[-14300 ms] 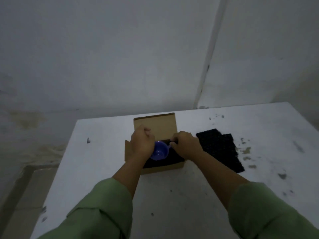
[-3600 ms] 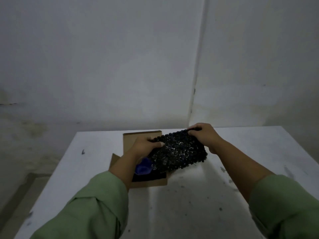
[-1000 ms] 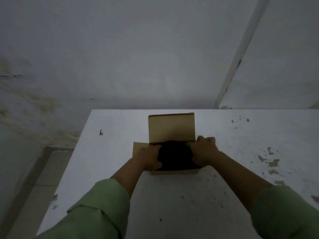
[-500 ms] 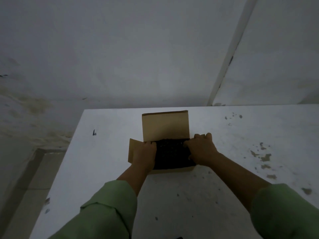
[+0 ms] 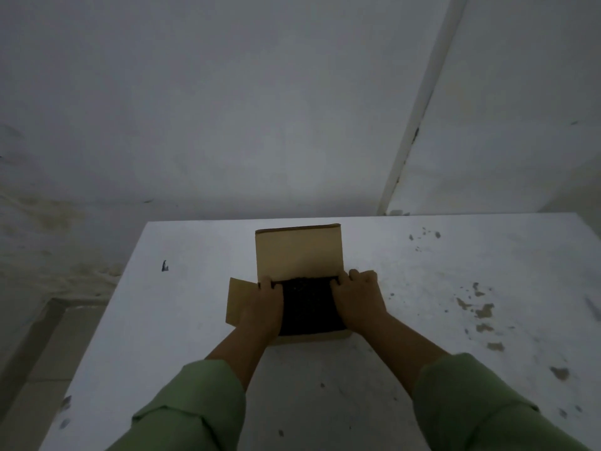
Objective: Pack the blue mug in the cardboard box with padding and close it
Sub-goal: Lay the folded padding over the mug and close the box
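Now we are pressing both flat, unclenched grips, left hand (image 5: 265, 309) and right hand (image 5: 356, 302), onto the black padding (image 5: 307, 307) between them; uneven tucking risks bulging that blocks the cardboard box (image 5: 299, 252) flaps.

Open cardboard box (image 5: 299, 252) — black padding (image 5: 309, 307) inside

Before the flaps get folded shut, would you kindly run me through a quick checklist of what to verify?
1. Black padding sits inside the cardboard box, covering the opening: ok.
2. Blue mug fully covered: ok, no blue shows; its position underneath cannot be told.
3. Padding below the box's rim so the flaps can lie flat: cannot tell.
4. Back flap upright and free to fold: ok.
5. Left side flap folded out, unobstructed: ok.
6. Left hand and right hand clear of the opening: not ok, both rest on the padding's edges.
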